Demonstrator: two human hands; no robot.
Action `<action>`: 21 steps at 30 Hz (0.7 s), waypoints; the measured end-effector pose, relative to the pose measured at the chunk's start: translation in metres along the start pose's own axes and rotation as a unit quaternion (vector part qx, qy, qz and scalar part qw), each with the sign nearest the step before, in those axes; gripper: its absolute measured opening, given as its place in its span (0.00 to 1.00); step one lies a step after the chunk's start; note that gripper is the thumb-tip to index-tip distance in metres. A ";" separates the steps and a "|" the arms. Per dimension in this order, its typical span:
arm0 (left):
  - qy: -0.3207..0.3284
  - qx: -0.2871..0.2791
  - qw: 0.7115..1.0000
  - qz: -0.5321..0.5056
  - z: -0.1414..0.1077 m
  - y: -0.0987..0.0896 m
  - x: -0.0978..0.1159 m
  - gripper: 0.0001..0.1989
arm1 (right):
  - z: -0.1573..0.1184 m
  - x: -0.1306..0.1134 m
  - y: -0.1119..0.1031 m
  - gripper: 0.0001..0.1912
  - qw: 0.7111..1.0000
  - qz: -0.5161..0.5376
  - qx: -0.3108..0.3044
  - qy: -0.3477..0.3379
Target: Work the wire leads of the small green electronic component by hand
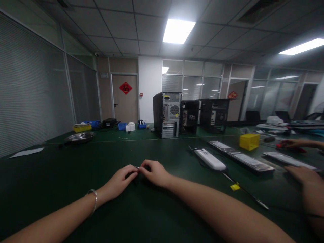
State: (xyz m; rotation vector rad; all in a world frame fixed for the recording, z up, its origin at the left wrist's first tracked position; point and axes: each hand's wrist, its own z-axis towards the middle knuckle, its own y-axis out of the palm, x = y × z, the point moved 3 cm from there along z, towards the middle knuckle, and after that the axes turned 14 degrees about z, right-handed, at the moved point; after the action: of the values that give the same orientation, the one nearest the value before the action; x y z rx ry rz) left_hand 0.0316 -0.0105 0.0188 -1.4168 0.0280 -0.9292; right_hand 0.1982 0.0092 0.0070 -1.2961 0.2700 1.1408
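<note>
Two bare hands meet over the dark green tabletop (pixel 83 168), in front of and slightly left of the tall black-and-silver metal computer tower (pixel 170 113), the landmark here. The left hand (pixel 118 180), with one silvery bangle (pixel 95 201) at its wrist, and the right hand (pixel 157 173) each have thumb and fingers drawn into a narrow pinch. Between their fingertips is one small, slim, pale silvery piece (pixel 137 167), in front of the tower; it looks thin, and fingers hide most of it.

Nearer than the tower and to its right run one black cable (pixel 246 193) with one yellow tag (pixel 235 186), one oblong white plastic box (pixel 210 159), flat silver-and-black metal drives (pixel 240 157) in a row, hard to count, and one yellow plastic bin (pixel 249 141). Farther right of the tower are a co-worker's two hands, one (pixel 291 144) by a red object (pixel 278 146), too blurred to identify.

Left of the tower, one round shiny metal bowl (pixel 80 137) lies before one yellow tray (pixel 82 128) and three blue plastic trays. Two more black computer towers stand to its right. Behind it, two doors each bear one red diamond sign.
</note>
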 end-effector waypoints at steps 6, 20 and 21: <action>-0.045 0.032 0.998 0.010 -0.004 -0.006 0.000 0.15 | 0.005 0.006 -0.007 0.15 0.994 0.036 -0.100 0.039; -0.015 -0.035 0.999 0.029 -0.008 -0.005 0.004 0.19 | 0.008 0.005 -0.002 0.14 0.990 -0.042 -0.137 -0.009; -0.017 -0.040 0.999 0.023 -0.008 -0.005 0.004 0.19 | 0.009 0.007 -0.002 0.14 0.990 -0.044 -0.136 -0.012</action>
State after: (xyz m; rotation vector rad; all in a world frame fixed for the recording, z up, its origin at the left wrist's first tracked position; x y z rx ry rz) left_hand 0.0274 -0.0188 0.0236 -1.4989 0.0730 -0.8750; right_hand 0.1994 0.0205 0.0062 -1.5171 0.0392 1.1449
